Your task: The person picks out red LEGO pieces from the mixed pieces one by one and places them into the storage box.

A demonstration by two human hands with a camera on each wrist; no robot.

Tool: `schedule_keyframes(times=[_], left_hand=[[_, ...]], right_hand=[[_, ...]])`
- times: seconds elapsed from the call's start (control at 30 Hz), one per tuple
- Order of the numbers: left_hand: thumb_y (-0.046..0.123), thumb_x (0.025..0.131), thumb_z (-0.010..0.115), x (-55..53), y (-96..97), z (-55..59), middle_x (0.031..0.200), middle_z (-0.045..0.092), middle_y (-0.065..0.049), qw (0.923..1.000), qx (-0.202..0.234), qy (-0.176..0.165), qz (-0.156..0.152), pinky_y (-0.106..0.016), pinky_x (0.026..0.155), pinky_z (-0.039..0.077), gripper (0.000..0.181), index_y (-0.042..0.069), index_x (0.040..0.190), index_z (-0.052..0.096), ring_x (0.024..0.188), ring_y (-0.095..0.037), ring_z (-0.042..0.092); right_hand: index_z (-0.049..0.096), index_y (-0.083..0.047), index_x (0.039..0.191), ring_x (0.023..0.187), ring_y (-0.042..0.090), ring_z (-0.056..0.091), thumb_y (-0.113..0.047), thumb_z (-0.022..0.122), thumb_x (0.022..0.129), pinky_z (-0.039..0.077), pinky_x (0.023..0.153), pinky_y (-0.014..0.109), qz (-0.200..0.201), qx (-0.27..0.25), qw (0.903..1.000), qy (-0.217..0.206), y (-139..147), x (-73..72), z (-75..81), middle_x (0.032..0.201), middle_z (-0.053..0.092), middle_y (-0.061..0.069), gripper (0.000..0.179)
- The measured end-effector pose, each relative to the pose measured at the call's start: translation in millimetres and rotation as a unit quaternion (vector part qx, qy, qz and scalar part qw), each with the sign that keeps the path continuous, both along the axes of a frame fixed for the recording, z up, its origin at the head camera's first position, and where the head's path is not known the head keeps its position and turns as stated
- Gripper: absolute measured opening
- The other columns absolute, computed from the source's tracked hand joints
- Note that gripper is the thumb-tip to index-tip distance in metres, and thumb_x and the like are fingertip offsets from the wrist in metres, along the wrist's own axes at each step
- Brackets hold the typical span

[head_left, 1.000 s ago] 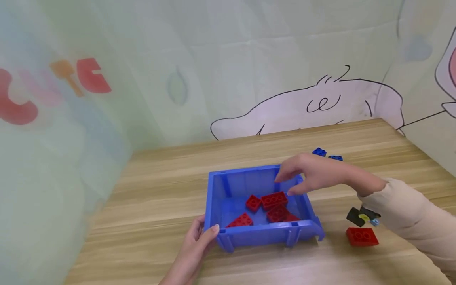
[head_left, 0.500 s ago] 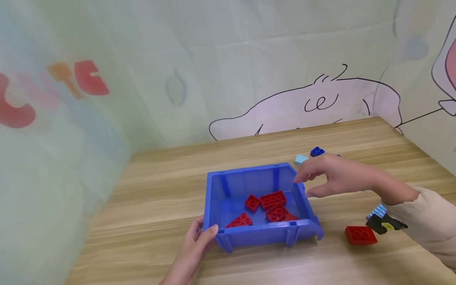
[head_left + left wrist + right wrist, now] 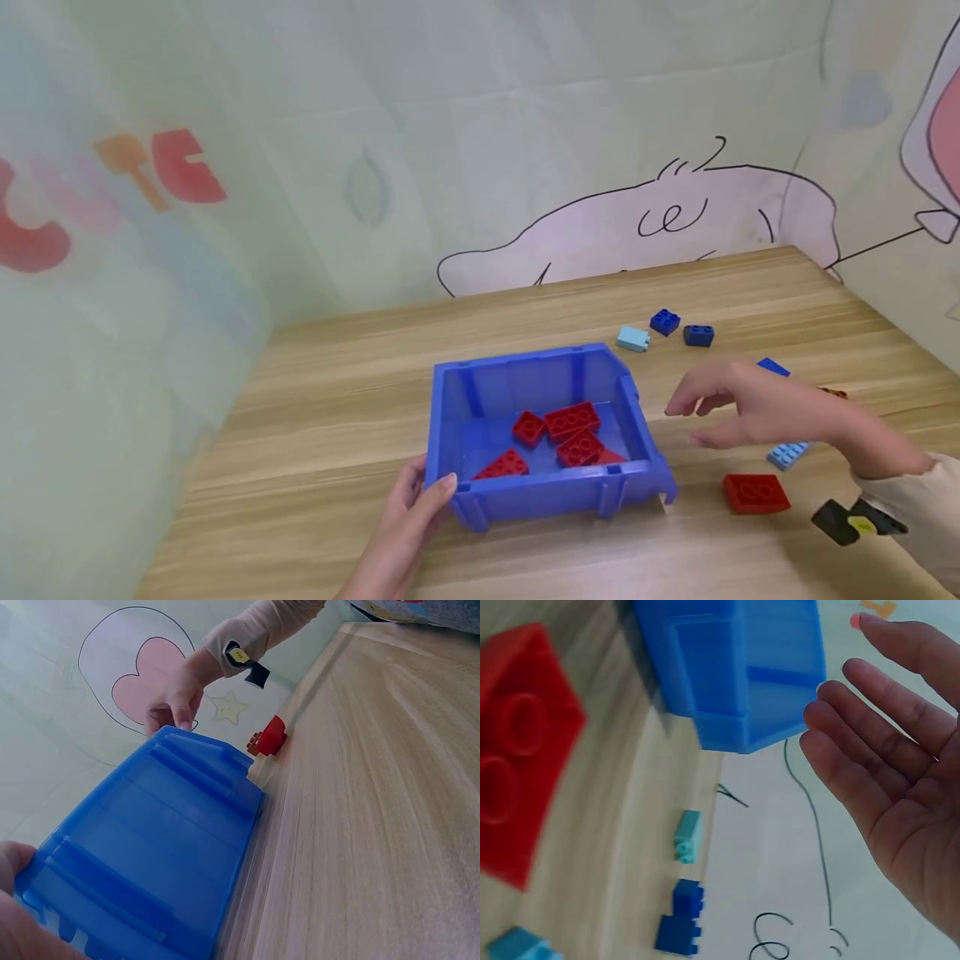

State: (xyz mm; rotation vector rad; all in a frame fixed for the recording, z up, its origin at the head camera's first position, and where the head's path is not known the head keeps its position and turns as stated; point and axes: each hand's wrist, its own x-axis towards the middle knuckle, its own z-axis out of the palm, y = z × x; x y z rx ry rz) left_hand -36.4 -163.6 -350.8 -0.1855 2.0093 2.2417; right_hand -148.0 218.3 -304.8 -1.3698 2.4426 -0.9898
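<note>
My left hand (image 3: 405, 521) grips the near left corner of a blue plastic bin (image 3: 540, 498), thumb over the rim and fingers against its side. Inside the bin lie several red building bricks (image 3: 572, 422), some overlapping. To the right of the bin, my right hand (image 3: 750, 408) hovers over the table with fingers loosely bent and nothing in them. In the right wrist view its palm and spread fingers (image 3: 889, 761) show beside the bin's wall. Closest below this hand are a red brick (image 3: 756, 493) and a light blue brick (image 3: 789, 454), the latter partly covered by the forearm.
Behind the bin sit a pale blue brick (image 3: 633, 338) and two dark blue bricks (image 3: 664, 322). Further right are a blue piece (image 3: 773, 367) and a small orange and dark piece (image 3: 834, 392). Printed cloth walls border the wooden table (image 3: 315, 400) at the back and sides.
My right hand has moved from over the bin's right side out to the right above the table, uncovering the blue bricks behind. The left hand keeps its hold on the bin.
</note>
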Motion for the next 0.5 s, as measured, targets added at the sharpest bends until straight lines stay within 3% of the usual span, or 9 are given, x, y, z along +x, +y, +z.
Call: schedule_keyframes(times=[0.3, 0.5], left_hand=[[0.014, 0.092, 0.053, 0.3, 0.5, -0.1, 0.129, 0.047, -0.019, 1.0, 0.003, 0.003, -0.002, -0.027, 0.093, 0.045, 0.052, -0.007, 0.133, 0.029, 0.109, -0.016, 0.053], [0.013, 0.092, 0.053, 0.3, 0.3, -0.2, 0.128, 0.048, -0.018, 1.0, 0.001, 0.002, 0.0, -0.026, 0.093, 0.045, 0.052, -0.007, 0.133, 0.029, 0.108, -0.015, 0.053]], right_hand=[[0.066, -0.012, 0.101, 0.088, 0.012, 0.061, -0.017, 0.072, 0.082, 0.055, 0.07, 0.028, -0.01, -0.011, 0.9998, -0.009, 20.0, 9.3, -27.9, 0.098, 0.065, 0.0, 0.021], [0.066, -0.012, 0.104, 0.089, 0.01, 0.06, -0.019, 0.072, 0.082, 0.055, 0.07, 0.026, -0.041, 0.021, 0.9983, -0.035, 37.2, 16.7, -38.2, 0.1, 0.065, -0.002, 0.024]])
